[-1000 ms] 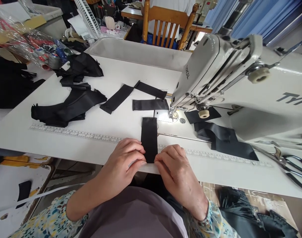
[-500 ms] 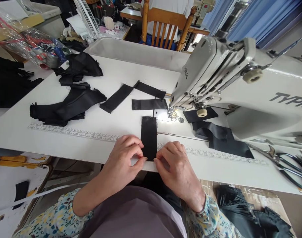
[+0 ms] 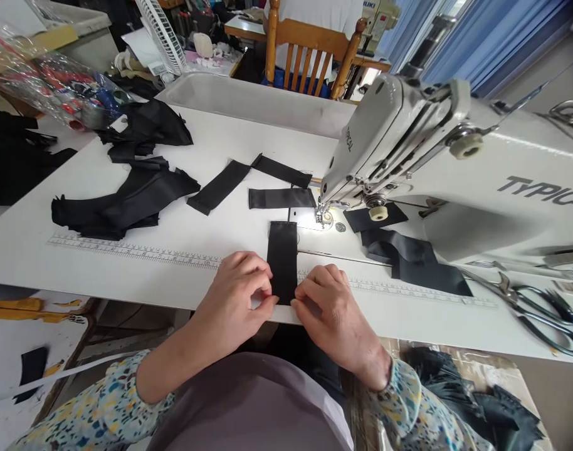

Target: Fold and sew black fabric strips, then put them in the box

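Observation:
A narrow black fabric strip point(image 3: 283, 260) lies lengthwise toward me at the table's front edge. My left hand point(image 3: 242, 288) pinches its near left corner between thumb and forefinger. At the near right corner, my right hand point(image 3: 326, 304) pinches the same strip. Just beyond are more black strips: one flat strip point(image 3: 281, 198) by the presser foot point(image 3: 321, 215), and two others point(image 3: 219, 186) point(image 3: 283, 170) behind it, set at angles. The white sewing machine point(image 3: 409, 144) stands to the right of my hands.
Black fabric pieces point(image 3: 121, 200) are heaped on the left of the white table point(image 3: 140, 282). A printed ruler point(image 3: 140, 250) runs along its front. Scissors point(image 3: 526, 307) and dark fabric point(image 3: 418, 257) lie right. Below right are more black pieces point(image 3: 474, 394). A wooden chair point(image 3: 312, 47) with a seated person is beyond.
The view has shifted slightly, so the machine and scissors appear a little further left. Both hands keep their pinch on the strip, nearly unmoved.

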